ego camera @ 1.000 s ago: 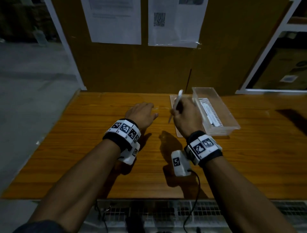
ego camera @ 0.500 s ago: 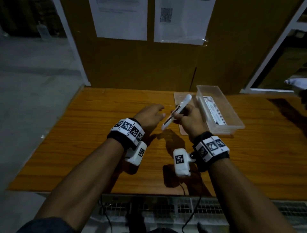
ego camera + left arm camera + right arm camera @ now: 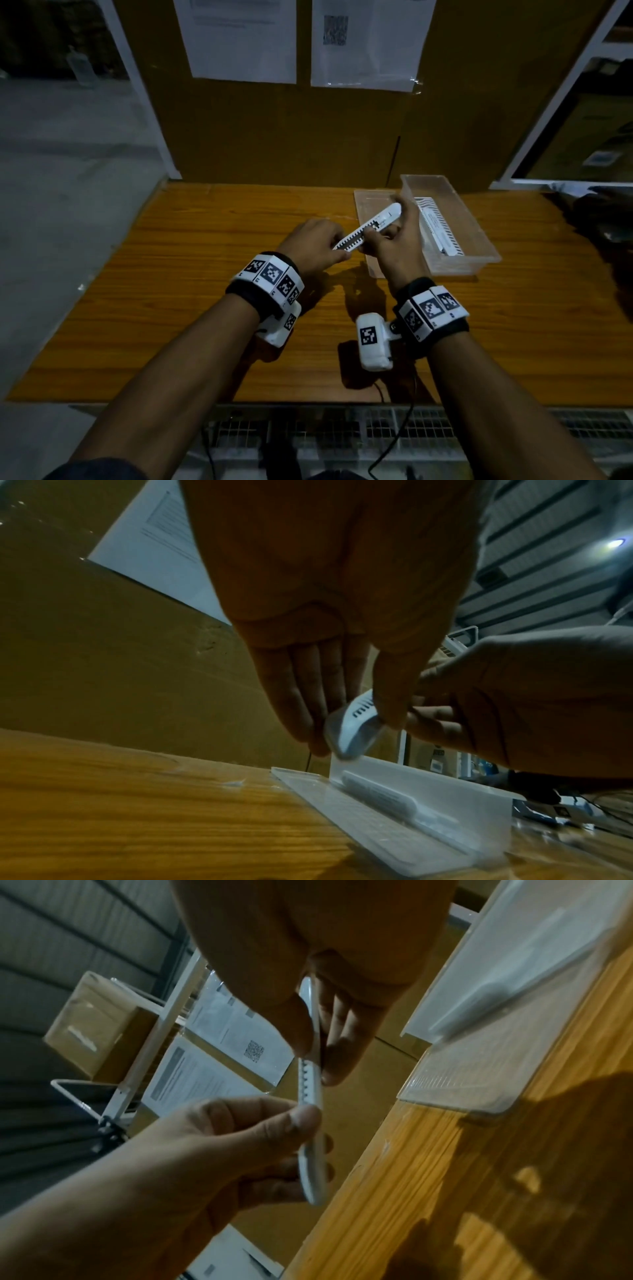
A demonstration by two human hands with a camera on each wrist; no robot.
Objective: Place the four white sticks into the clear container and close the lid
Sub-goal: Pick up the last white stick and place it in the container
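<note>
Pinching one white stick (image 3: 368,228) at frame centre, left hand (image 3: 313,246) has now joined right hand (image 3: 397,246); clear container (image 3: 479,240) sits open just right, wide bare tabletop (image 3: 171,291) left.

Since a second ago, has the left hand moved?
Yes. The left hand went right toward the lid, off the table, and now pinches the white stick.

White black-notched stick (image 3: 368,228), clear container (image 3: 479,236), orange-brown table (image 3: 171,274).
</note>
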